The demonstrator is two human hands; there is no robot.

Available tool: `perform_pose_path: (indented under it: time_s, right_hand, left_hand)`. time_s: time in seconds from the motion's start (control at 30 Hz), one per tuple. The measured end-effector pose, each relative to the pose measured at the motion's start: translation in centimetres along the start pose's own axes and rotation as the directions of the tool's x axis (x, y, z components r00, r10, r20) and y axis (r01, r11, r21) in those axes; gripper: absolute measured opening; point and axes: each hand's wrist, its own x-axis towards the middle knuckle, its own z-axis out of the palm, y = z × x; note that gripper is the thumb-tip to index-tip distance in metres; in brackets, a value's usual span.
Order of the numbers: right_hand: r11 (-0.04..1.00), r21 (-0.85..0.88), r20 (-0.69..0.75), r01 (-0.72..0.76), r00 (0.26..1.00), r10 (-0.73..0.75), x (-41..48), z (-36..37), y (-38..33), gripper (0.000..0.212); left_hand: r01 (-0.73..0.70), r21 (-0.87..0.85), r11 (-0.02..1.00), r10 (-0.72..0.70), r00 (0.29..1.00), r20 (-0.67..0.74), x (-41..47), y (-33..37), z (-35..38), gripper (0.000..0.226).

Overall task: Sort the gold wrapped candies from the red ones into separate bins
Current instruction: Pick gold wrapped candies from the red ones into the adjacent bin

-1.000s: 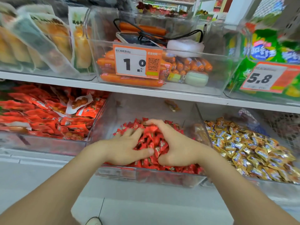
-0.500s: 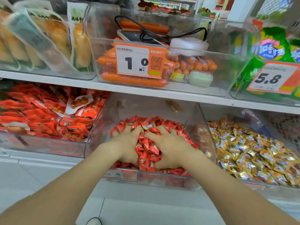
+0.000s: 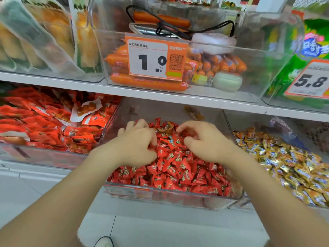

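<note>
Left fingers: the left hand lies spread and fairly straight, pressed into the left side of the heap. Nothing is visibly held.
Right fingers: the right hand is curled, thumb drawn toward the fingertips, over the back right of the heap. Motion blur hides whether a wrapper is pinched, so I cannot tell.
Stray piece: one gold-brown wrapper sits on top at the back of the heap, between the two hands and just beside the right fingertips. It looks apart from them.
Handling: probably light and small, with crinkly, slick foil (the twisted wrapper ends look like the easiest pinch). The loose pile will likely shift and bury a piece if raked hard.
Red candies: these fill the middle bin, under and around both hands.
Gold candies: these are heaped in the right bin, next door and well apart from the left hand.
Shelf: it runs above both bins.
</note>
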Motion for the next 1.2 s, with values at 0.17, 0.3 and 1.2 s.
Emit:
perform_pose_path:
  time_s: [0.17,0.3,1.2]
  right_hand:
    - [0.985,-0.159,0.066,0.070,0.996,-0.060,1.7,3.5,0.3,0.031]
    - [0.979,-0.130,0.331,0.154,0.938,-0.104,0.3,1.9,-0.3,0.015]
    - [0.988,-0.021,0.212,-0.155,0.965,0.156,4.3,2.0,0.7,0.021]
  left_hand:
    - [-0.131,-0.078,0.988,0.110,0.967,-0.229,3.7,-1.4,0.9,0.015]
    - [-0.228,-0.103,0.968,0.239,0.965,0.106,3.2,-2.1,1.2,0.032]
    - [0.120,-0.252,0.960,-0.163,0.974,-0.156,7.5,-3.3,2.0,0.032]
